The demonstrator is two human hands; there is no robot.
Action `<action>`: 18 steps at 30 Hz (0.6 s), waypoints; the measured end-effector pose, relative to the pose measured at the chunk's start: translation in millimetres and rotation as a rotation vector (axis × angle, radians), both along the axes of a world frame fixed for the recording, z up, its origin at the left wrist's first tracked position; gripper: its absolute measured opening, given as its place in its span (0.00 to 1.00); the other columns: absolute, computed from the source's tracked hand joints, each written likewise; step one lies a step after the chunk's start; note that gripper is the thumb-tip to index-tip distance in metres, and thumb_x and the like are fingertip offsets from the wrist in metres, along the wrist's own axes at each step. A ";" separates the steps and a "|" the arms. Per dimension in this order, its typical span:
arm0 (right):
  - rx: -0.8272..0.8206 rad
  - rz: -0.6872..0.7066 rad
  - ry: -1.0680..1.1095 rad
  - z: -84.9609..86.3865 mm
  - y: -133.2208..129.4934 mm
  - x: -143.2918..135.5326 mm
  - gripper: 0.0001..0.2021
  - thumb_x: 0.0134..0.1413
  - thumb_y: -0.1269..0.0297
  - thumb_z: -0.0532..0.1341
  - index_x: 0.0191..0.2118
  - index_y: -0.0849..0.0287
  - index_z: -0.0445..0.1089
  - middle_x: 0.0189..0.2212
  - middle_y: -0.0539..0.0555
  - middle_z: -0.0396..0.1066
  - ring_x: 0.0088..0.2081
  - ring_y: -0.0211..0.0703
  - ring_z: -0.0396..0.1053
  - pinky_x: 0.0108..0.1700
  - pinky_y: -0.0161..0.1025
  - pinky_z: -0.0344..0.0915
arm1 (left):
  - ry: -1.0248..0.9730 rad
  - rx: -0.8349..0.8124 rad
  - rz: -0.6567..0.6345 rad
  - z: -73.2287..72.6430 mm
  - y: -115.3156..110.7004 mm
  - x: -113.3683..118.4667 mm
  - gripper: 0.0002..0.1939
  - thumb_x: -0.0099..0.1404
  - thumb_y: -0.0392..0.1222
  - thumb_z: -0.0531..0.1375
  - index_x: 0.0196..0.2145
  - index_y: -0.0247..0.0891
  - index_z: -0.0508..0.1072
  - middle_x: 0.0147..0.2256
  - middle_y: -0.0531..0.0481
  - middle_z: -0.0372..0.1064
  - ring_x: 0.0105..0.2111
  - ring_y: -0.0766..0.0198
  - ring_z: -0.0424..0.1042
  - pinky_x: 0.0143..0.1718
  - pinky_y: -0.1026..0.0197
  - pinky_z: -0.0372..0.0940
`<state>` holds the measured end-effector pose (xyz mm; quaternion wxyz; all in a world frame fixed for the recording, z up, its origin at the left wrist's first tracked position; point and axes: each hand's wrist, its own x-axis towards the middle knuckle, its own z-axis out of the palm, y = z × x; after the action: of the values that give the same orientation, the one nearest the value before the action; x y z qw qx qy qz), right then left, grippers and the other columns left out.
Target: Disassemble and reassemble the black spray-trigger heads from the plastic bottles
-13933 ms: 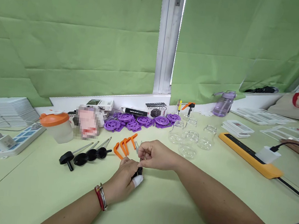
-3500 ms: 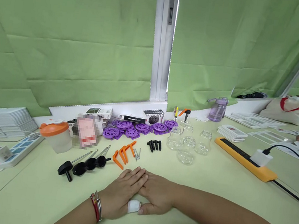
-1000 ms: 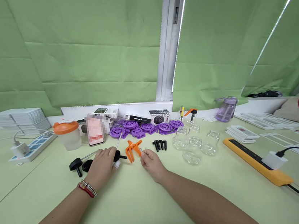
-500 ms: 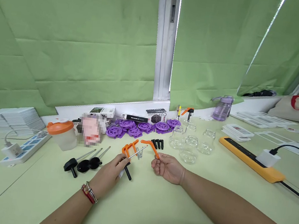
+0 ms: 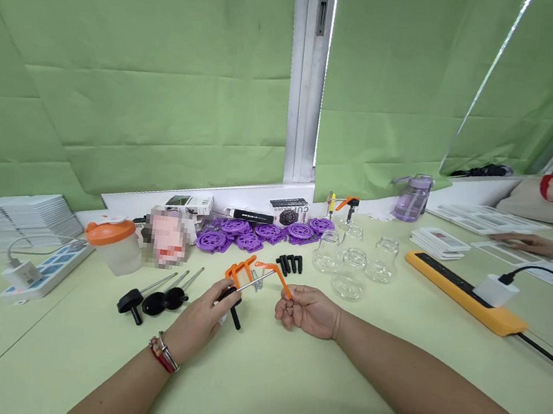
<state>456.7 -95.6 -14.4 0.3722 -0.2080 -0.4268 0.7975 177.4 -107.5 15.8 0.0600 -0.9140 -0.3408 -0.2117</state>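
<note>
Meeting between the two hands, above the worktop [image 5: 254, 386]: a metal rod [image 5: 254, 281] and an orange lever [image 5: 282, 279].

Left hand [image 5: 199, 322]: grip closed on a black fitting [image 5: 230, 297] from which the rod extends. The rod's long axis slants away from the person and to the right, its free end lying at the bend of the lever. The fitting's black handle [image 5: 236, 318] points back toward the person and slightly right. Right hand [image 5: 311, 312]: grip together, thumb and fingers pinching the near end of the lever. From this pinch, the lever's held leg slopes away and to the left up to the bend; its other leg points left.

Key relation: rod and held leg converge from opposite sides, at a clear angle, not in line. The bend lies nearer the right hand's fingertips than the left's. Contact between rod end and lever: cannot tell from this view.

Surroundings: more orange levers [image 5: 234, 274] and small metal pins [image 5: 258, 283] lie just beyond the rod; black sleeves [image 5: 292, 263] sit farther right, beside clear jars [image 5: 347, 286]. Other black fittings with rods [image 5: 130, 304] rest left of the left hand.
</note>
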 end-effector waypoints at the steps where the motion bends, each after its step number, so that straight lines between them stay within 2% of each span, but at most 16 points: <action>1: 0.006 0.004 0.000 0.0 0.0 -0.1 0.08 0.56 0.62 0.55 0.31 0.61 0.59 0.30 0.62 0.74 0.23 0.40 0.68 0.29 0.37 0.59 | -0.009 0.012 -0.013 -0.4 0.2 -0.5 0.31 0.54 0.23 0.47 0.55 0.41 0.59 0.55 0.41 0.52 0.52 0.56 0.60 0.45 0.55 0.66; 12: -0.018 -0.003 0.011 5.5 -3.3 -1.1 0.08 0.56 0.63 0.57 0.31 0.62 0.59 0.30 0.62 0.74 0.25 0.39 0.68 0.30 0.36 0.57 | -0.026 0.095 -0.048 0.0 -1.0 0.5 0.31 0.56 0.23 0.47 0.56 0.42 0.58 0.53 0.41 0.56 0.50 0.57 0.62 0.43 0.56 0.67; 18: -0.017 0.001 0.016 5.0 -3.7 -0.8 0.08 0.55 0.63 0.58 0.31 0.61 0.59 0.31 0.62 0.74 0.26 0.39 0.68 0.31 0.37 0.58 | -0.043 0.078 -0.052 1.1 -3.0 1.0 0.30 0.56 0.24 0.47 0.55 0.43 0.60 0.53 0.42 0.57 0.49 0.57 0.63 0.43 0.56 0.67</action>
<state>455.8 -99.3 -9.4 0.3734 -0.2044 -0.4170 0.8030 178.3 -110.5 16.9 0.0827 -0.9148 -0.3097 -0.2457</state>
